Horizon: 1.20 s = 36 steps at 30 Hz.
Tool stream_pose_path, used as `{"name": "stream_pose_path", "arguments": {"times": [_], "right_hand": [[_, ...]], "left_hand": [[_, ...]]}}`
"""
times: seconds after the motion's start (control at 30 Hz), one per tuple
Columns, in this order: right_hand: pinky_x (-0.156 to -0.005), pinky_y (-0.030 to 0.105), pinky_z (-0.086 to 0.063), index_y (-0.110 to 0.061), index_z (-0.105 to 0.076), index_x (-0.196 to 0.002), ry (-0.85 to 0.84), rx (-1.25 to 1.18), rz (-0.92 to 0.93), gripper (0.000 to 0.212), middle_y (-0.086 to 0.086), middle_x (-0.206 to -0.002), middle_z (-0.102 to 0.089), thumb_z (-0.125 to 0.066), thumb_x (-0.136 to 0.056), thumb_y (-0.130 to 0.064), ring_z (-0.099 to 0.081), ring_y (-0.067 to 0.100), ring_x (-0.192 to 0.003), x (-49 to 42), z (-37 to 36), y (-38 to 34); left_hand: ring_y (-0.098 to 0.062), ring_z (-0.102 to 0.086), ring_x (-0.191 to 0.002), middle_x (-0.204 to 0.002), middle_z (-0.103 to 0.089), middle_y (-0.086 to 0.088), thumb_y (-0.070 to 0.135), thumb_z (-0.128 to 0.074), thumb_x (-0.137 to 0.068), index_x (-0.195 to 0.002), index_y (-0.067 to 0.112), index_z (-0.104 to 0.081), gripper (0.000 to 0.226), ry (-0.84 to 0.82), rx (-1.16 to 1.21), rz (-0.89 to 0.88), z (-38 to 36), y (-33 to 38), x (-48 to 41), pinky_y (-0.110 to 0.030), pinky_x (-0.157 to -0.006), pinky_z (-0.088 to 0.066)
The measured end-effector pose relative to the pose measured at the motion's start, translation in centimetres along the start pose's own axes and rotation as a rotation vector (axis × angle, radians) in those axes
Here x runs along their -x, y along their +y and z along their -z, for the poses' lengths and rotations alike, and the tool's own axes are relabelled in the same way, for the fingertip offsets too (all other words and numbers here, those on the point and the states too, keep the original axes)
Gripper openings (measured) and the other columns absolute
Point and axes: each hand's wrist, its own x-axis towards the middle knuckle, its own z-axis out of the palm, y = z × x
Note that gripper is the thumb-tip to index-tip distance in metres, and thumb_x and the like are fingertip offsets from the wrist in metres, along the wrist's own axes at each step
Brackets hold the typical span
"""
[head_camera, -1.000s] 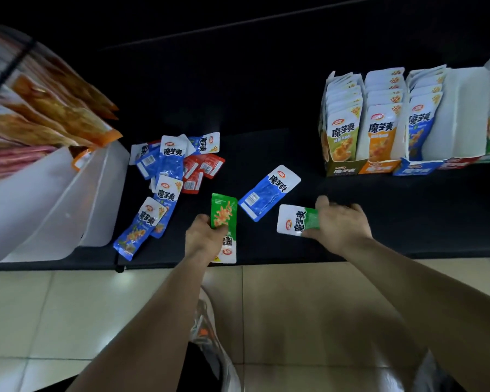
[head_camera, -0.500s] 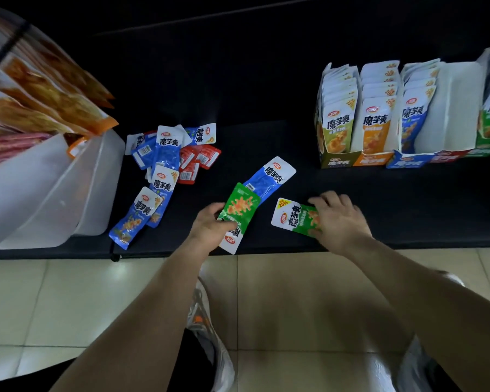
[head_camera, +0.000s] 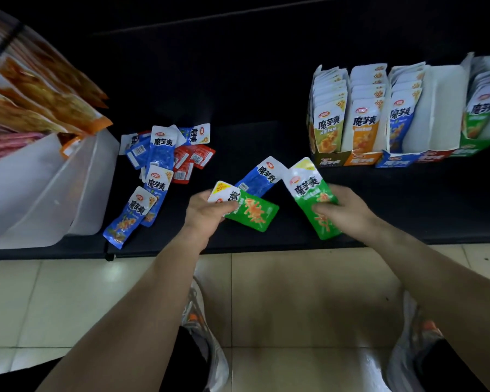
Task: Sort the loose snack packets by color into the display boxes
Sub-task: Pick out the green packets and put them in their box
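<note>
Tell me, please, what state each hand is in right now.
Left hand: grips a flat green-and-white foil snack packet.
Right hand: grips a second green-and-white foil snack packet.

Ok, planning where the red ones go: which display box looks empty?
The red-fronted box, between the blue box and green box; its white inside shows no packets.

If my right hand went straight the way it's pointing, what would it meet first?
Likely the loose blue packet on the shelf: the right hand, gripping a green packet, points up-left at it. Height is unclear, so it might pass over.
</note>
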Motion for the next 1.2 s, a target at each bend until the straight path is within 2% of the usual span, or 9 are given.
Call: {"name": "stream_pose_path", "arguments": {"times": [0.23,0.43,0.57,0.67,0.77,0.87,0.97,1.1,1.2], "right_hand": [[-0.091,0.031,-0.052,-0.028,-0.066,-0.113,-0.161,0.013,0.046,0.03,-0.01,-0.109,-0.071,-0.077,-0.087,-0.019,-0.067,0.01,-0.103,-0.4,-2.3,-1.6],[-0.097,0.042,-0.053,-0.033,-0.06,-0.124,-0.18,-0.024,0.007,0.042,-0.008,-0.114,-0.071,-0.077,-0.086,-0.029,-0.069,0.012,-0.104,-1.2,-4.6,-1.7],[-0.075,0.018,-0.051,-0.031,-0.06,-0.114,-0.157,0.04,0.086,0.03,-0.015,-0.1,-0.067,-0.075,-0.087,-0.029,-0.065,0.002,-0.092,-1.3,-6.9,-3.2],[-0.064,0.012,-0.044,-0.029,-0.065,-0.109,-0.138,0.1,0.118,0.022,-0.018,-0.094,-0.063,-0.072,-0.09,-0.037,-0.059,-0.003,-0.085,-1.6,-8.5,-4.2],[-0.086,0.034,-0.052,-0.026,-0.065,-0.119,-0.073,0.281,0.155,0.031,-0.006,-0.111,-0.064,-0.059,-0.096,-0.045,-0.063,0.014,-0.101,-2.7,-9.8,-4.9],[-0.102,0.037,-0.045,-0.024,-0.05,-0.142,-0.138,0.482,0.2,0.048,0.004,-0.141,-0.05,-0.057,-0.097,-0.039,-0.051,0.024,-0.126,-3.8,-11.3,-6.5],[-0.111,0.042,-0.039,-0.023,-0.042,-0.149,-0.247,0.585,0.229,0.055,0.006,-0.152,-0.037,-0.055,-0.098,-0.038,-0.038,0.028,-0.139,-4.6,-13.9,-9.3],[-0.11,0.045,-0.038,-0.024,-0.034,-0.154,-0.345,0.727,0.339,0.06,0.002,-0.156,-0.029,-0.052,-0.098,-0.039,-0.034,0.028,-0.138,-5.7,-19.1,-12.9],[-0.109,0.045,-0.036,-0.024,-0.03,-0.155,-0.373,0.853,0.478,0.062,0.001,-0.16,-0.022,-0.051,-0.098,-0.036,-0.03,0.029,-0.14,-6.7,-23.9,-14.9]], "left_hand": [[-0.015,-0.075,-0.086,-0.097,-0.076,-0.001,0.01,-0.084,-0.077,-0.111,0.018,-0.063,0.041,-0.131,0.053,0.019,-2.2,0.5,1.2,-0.031,-0.07,-0.059],[-0.02,-0.074,-0.093,-0.101,-0.077,-0.005,0.014,-0.071,-0.091,-0.106,0.012,-0.069,0.016,-0.186,0.176,0.003,-3.0,-0.4,1.1,-0.032,-0.076,-0.059],[-0.027,-0.071,-0.103,-0.112,-0.073,-0.01,0.012,-0.071,-0.09,-0.12,0.013,-0.065,0.03,-0.209,0.278,0.012,-3.3,-1.3,1.0,-0.044,-0.085,-0.059],[-0.027,-0.07,-0.107,-0.111,-0.074,-0.005,0.008,-0.076,-0.083,-0.122,0.02,-0.062,0.043,-0.148,0.124,-0.023,-2.2,-1.3,0.4,-0.047,-0.092,-0.056],[-0.02,-0.065,-0.112,-0.118,-0.069,0.0,0.016,-0.078,-0.084,-0.127,0.022,-0.057,0.048,-0.05,-0.261,-0.076,1.6,1.0,-1.8,-0.045,-0.102,-0.05],[-0.023,-0.051,-0.13,-0.142,-0.054,0.0,0.028,-0.076,-0.086,-0.147,0.024,-0.041,0.07,-0.028,-0.651,-0.054,8.3,4.5,-4.1,-0.044,-0.111,-0.042],[-0.024,-0.051,-0.127,-0.146,-0.049,-0.001,0.03,-0.075,-0.087,-0.15,0.022,-0.036,0.074,-0.038,-0.99,-0.023,14.1,7.2,-3.7,-0.034,-0.1,-0.044],[-0.019,-0.057,-0.107,-0.123,-0.061,0.001,0.015,-0.073,-0.09,-0.134,0.018,-0.048,0.05,-0.053,-0.911,-0.027,19.2,6.2,-0.7,-0.033,-0.086,-0.047],[-0.023,-0.06,-0.102,-0.108,-0.064,-0.003,0.002,-0.074,-0.085,-0.132,0.012,-0.05,0.053,0.146,-0.736,-0.08,21.7,1.3,0.1,-0.031,-0.082,-0.049]]}}
